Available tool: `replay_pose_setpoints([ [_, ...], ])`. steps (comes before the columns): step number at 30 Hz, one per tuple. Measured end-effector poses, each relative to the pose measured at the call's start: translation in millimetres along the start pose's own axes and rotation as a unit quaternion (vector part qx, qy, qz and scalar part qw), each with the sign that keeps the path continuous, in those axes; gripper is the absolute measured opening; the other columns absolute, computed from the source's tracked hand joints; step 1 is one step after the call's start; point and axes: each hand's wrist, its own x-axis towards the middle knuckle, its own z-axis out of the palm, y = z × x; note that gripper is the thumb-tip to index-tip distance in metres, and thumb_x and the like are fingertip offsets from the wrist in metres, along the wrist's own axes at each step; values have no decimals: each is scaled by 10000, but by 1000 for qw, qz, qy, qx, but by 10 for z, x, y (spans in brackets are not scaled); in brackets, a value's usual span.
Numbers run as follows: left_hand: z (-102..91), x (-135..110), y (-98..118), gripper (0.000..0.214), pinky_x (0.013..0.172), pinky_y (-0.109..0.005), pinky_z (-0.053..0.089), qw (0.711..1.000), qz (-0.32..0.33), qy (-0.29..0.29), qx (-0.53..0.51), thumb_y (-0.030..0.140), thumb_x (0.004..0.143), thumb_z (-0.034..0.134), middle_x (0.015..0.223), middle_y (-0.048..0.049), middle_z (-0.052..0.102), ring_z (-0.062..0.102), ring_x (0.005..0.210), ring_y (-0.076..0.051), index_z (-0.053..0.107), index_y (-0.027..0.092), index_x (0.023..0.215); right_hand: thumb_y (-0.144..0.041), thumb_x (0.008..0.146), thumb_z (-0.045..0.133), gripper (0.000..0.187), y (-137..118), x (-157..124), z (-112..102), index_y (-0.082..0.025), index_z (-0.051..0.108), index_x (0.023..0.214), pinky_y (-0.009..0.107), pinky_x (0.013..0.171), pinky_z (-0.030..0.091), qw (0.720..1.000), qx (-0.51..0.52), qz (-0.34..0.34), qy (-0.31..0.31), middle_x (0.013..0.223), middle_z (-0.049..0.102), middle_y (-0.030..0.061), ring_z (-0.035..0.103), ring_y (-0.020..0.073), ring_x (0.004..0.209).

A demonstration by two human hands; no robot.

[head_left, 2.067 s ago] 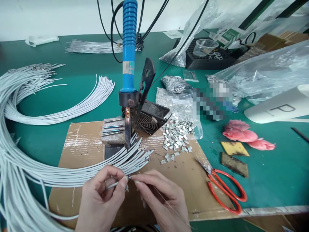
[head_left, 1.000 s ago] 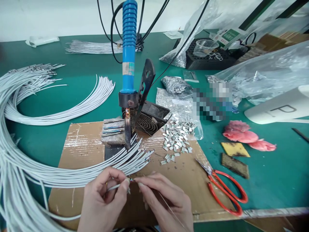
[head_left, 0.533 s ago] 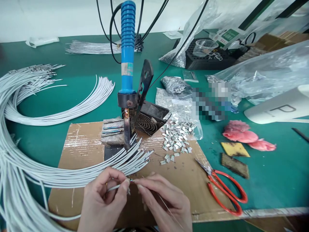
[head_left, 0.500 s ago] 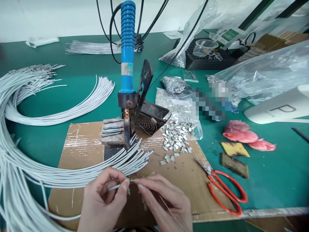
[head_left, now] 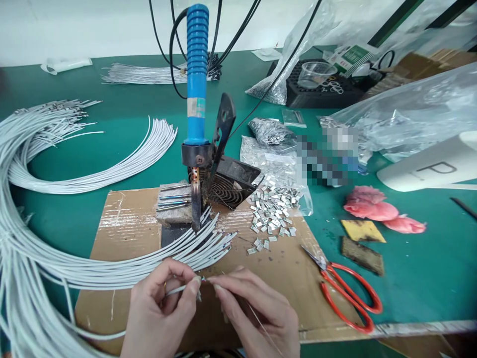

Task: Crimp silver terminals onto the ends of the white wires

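Note:
My left hand (head_left: 160, 313) pinches the end of one white wire (head_left: 175, 289) between thumb and forefinger, low over the cardboard sheet (head_left: 122, 223). My right hand (head_left: 257, 313) meets it fingertip to fingertip, pinched on the wire's tip (head_left: 203, 279), and a thin metal strand (head_left: 261, 325) runs back under its palm. Just beyond my fingers lies a fanned bundle of white wires (head_left: 149, 258). A blue-handled soldering iron (head_left: 197, 79) stands upright in its holder behind the bundle. A heap of small metal terminals (head_left: 274, 211) lies to the right.
Red-handled scissors (head_left: 346, 291) lie right of the cardboard. Yellow and brown sponge pieces (head_left: 361, 238) and pink cloth (head_left: 372, 209) sit beyond them. More white wire loops (head_left: 44, 144) fill the left. Plastic bags (head_left: 410, 109) and a black tray (head_left: 320, 84) crowd the back right.
Both hands stay pinched together at the wire's tip, with only slight finger shifts. Nothing else on the bench has moved.

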Motion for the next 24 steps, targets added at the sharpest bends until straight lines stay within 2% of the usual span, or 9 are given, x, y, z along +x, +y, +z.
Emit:
replay_pose_setpoints([
  [4,10,-8,-17,140,435,-142,368,1000,-9,-1,-19,262,749,760,515,31,586,470,472,-89,691,196,647,-160,865,750,175,-6,16,-11,-278,861,932,207,522,506,998,-32,17,44,699,687,16,582,121,535],
  [8,18,-20,19,94,545,-156,496,999,-5,-5,-38,212,727,766,649,-15,718,619,596,-131,710,209,652,-263,857,780,51,-62,57,27,-257,826,837,175,458,464,993,34,94,66,590,617,-20,554,104,484],
  [10,19,-23,49,101,583,-161,530,999,-3,-14,-47,192,713,776,689,-20,733,655,625,-138,713,212,636,-285,853,786,73,-94,82,46,-251,823,800,170,456,457,990,65,116,50,607,619,-21,542,93,481],
  [13,16,-26,95,119,623,-167,558,998,-4,-24,-53,179,696,787,689,-17,722,689,658,-149,710,216,612,-268,847,791,85,-124,116,54,-241,840,783,186,501,479,992,70,108,20,697,666,8,576,106,547],
  [17,16,-25,145,137,604,-184,574,999,-11,-26,-41,181,685,794,684,-24,720,695,658,-166,693,217,600,-246,864,777,92,-126,139,43,-253,865,837,219,612,520,993,71,98,-9,750,714,36,648,153,685],
  [24,33,-7,156,134,584,-204,580,999,-2,-12,-35,192,664,810,691,-38,725,702,661,-183,698,216,593,-253,868,778,103,-112,149,41,-273,877,885,239,641,521,990,80,111,-23,771,729,42,657,164,712],
])
